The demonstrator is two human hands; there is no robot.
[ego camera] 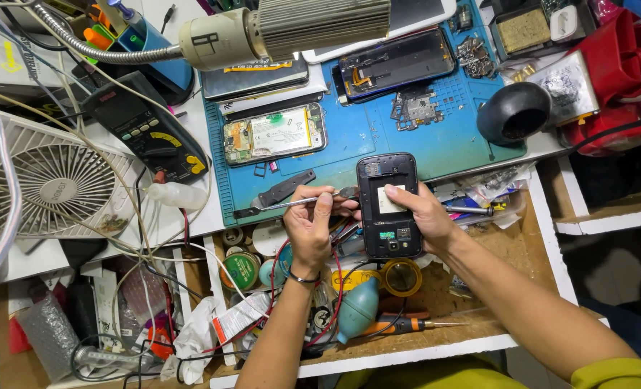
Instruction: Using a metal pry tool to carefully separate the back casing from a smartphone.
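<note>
Here, mid-frame, the right hand (415, 210) has its fingers clasped around the opened black phone (388, 205), thumb on its back, while the left hand's (310, 229) fingers pinch metal tweezers (302, 202) touching the phone's left edge.

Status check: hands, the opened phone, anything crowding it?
Left hand pinching thin metal pry tool, tip at phone edge. Right hand gripping black back-off phone above open drawer. Teal rubber blower bulb below, apart.
</note>
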